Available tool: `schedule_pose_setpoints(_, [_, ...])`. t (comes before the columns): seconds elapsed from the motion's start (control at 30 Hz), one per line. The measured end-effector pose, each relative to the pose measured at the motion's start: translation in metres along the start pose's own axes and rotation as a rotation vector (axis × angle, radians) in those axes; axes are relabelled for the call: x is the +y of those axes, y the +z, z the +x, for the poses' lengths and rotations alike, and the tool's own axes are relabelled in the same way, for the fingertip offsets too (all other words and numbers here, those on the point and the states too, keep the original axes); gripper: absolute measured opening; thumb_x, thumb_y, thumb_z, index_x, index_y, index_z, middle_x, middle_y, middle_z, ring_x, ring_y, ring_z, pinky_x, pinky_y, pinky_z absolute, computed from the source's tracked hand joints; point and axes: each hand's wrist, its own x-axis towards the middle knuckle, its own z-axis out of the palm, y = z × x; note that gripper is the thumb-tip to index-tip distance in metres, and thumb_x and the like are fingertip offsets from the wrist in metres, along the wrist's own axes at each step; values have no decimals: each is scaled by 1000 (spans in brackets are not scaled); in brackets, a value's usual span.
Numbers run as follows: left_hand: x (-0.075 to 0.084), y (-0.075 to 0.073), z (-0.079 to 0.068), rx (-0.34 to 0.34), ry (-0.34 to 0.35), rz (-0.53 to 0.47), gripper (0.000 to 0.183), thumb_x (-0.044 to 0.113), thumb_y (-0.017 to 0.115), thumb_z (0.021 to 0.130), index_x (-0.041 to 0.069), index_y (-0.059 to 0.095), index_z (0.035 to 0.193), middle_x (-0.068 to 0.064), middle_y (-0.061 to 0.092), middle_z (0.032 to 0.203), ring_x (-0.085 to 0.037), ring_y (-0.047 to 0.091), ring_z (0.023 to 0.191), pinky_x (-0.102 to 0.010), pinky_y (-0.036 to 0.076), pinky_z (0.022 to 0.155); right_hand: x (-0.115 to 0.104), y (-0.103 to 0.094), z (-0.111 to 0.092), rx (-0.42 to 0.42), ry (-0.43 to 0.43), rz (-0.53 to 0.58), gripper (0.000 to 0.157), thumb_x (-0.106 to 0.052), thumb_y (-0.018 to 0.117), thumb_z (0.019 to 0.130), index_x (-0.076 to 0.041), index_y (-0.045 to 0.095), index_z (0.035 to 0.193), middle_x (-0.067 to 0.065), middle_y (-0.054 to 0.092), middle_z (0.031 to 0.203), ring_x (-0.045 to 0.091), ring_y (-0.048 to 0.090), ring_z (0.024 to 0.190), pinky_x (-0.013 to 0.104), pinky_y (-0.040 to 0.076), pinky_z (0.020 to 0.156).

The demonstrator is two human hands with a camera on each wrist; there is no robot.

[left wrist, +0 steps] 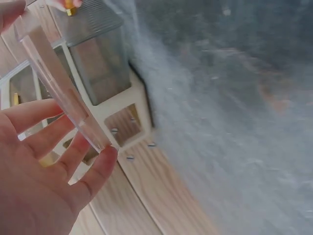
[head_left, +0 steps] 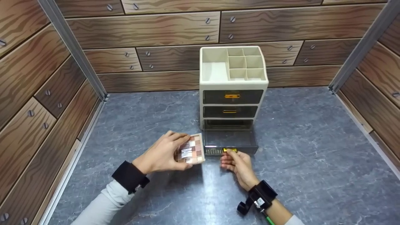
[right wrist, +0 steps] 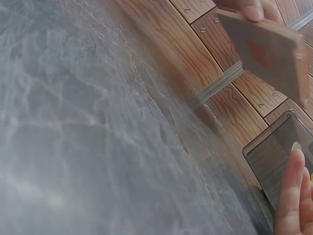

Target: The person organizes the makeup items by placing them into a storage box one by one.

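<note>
My left hand grips an eyeshadow palette between thumb and fingers, its grid of brown, pink and cream pans turned up. In the left wrist view the palette appears edge-on, with a clear lid. Its plain back with an orange patch faces the right wrist camera. The palette is tilted above the table, just left of a smoky see-through drawer. That bottom drawer is pulled out of a cream organizer. My right hand pinches the drawer's gold handle with thumb and fingers.
Two upper dark drawers with gold handles are closed. The organizer's top has a large compartment and several small ones. It stands on a grey marbled table near a wood-patterned back wall, with side walls left and right.
</note>
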Motion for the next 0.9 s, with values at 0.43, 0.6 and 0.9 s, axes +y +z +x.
schedule_pose_setpoints(0.43, [2,-1,43,18,45,-49,88,67,72,82,7,61,146,-10,64,141,-21,55,116,-36,55,94,1,1,2,3,3,-14,17,-9,57,106,3,66,97,10,70,82,16,68,69,27,63,66])
schedule_pose_setpoints(0.6, [5,3,60,18,76,-71,86,68,74,82,7,63,143,-11,66,141,-23,57,116,-36,56,94,1,1,1,-4,0,-8,18,-9,55,106,3,66,97,10,71,82,16,68,69,26,63,66])
schedule_pose_setpoints(0.9, [10,10,88,16,99,-125,80,65,76,82,8,69,138,-15,67,140,-28,62,123,-41,52,106,0,-1,-1,-6,-14,-16,21,-9,53,108,7,65,102,11,71,83,17,70,71,29,64,68])
